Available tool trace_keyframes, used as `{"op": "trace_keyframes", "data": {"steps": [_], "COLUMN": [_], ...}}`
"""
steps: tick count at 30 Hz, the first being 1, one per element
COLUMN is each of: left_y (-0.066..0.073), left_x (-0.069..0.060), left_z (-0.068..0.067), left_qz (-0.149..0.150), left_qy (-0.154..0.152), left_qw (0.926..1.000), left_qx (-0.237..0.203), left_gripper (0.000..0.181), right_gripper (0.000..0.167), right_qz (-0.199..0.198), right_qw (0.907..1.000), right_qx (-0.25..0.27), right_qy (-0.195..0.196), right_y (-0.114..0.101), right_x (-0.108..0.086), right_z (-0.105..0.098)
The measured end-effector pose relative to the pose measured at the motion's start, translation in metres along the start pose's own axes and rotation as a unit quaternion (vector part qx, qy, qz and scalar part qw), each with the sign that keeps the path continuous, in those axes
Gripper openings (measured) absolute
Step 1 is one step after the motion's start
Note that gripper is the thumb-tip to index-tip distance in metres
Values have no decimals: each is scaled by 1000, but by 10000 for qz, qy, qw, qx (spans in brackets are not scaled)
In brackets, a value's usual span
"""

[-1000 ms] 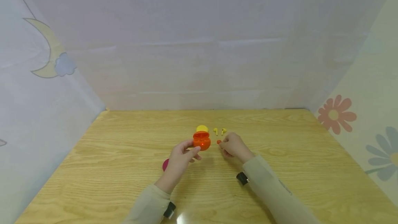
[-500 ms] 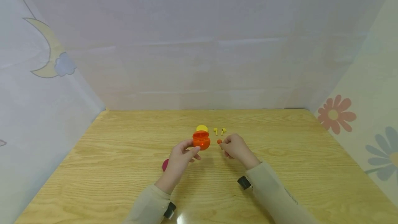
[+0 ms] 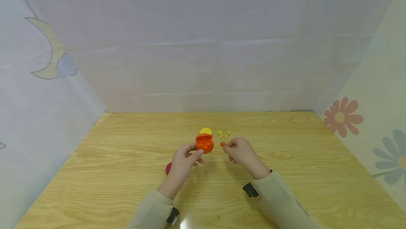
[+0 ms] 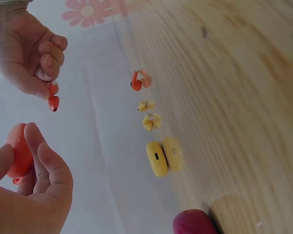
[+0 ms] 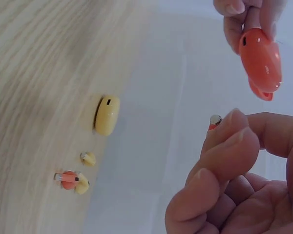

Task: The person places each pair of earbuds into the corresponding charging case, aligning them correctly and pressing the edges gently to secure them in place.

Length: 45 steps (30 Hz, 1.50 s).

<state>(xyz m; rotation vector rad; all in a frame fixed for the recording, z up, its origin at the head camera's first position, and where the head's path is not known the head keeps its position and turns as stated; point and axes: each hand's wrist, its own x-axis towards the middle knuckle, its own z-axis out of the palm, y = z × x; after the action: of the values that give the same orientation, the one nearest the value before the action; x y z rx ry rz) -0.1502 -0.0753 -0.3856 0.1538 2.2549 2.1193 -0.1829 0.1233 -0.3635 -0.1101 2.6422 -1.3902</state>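
Between its thumb and fingers the left hand (image 3: 181, 162) (image 4: 36, 190) holds an orange case (image 3: 204, 146) (image 4: 20, 151) (image 5: 261, 61), lid raised, above the table. To the right of the case, the right hand (image 3: 242, 152) (image 4: 29, 53) (image 5: 234, 170) pinches an orange earbud (image 3: 223, 144) (image 4: 53, 102) at its fingertips, with a gap between earbud and case. In the right wrist view those fingers cover most of the earbud. Another orange earbud (image 4: 136, 83) (image 5: 68, 180) lies on the table.
A yellow case (image 3: 206, 131) (image 4: 157, 159) (image 5: 107, 116) rests behind the orange case, with two yellow earbuds (image 3: 220, 134) (image 3: 227, 134) to its right. A magenta case (image 3: 168, 168) (image 4: 193, 223) is partly hidden by the left hand. Patterned cloth walls surround the wooden table (image 3: 127, 137).
The right wrist has shifted slightly right and toward the person, its fingertips still pinching the earbud. The left hand and orange case have drifted slightly left.
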Motion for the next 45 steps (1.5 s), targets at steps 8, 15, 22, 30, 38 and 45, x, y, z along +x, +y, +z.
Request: {"op": "trace_keyframes", "data": {"steps": [8, 15, 22, 30, 38, 45], "left_y": [2, 3, 0, 3, 7, 7], "left_x": [-2, -3, 0, -1, -5, -5], "left_z": [2, 3, 3, 4, 7, 9], "left_qz": [71, 54, -17, 80, 80, 37], "left_qy": [36, 36, 6, -19, -22, -63], "left_qw": [10000, 10000, 10000, 9999, 10000, 10000], "left_qx": [-46, -65, 43, 72, -2, 12], "left_gripper": [36, 37, 37, 36, 35, 34], "right_gripper": [13, 12, 11, 11, 9, 5], "right_qz": [-382, -583, -865, -1161, -1833, -1934], "right_qw": [9992, 9982, 9961, 9926, 9809, 9788], "right_qx": [-36, -8, 102, 331, 646, 639], "right_qy": [103, 168, 145, 100, 103, 195], "right_y": [-9, -16, -24, -27, -32, -34], "right_x": [-11, -18, -24, -27, -29, -28], "right_z": [-5, -7, -8, -5, 1, 9]}}
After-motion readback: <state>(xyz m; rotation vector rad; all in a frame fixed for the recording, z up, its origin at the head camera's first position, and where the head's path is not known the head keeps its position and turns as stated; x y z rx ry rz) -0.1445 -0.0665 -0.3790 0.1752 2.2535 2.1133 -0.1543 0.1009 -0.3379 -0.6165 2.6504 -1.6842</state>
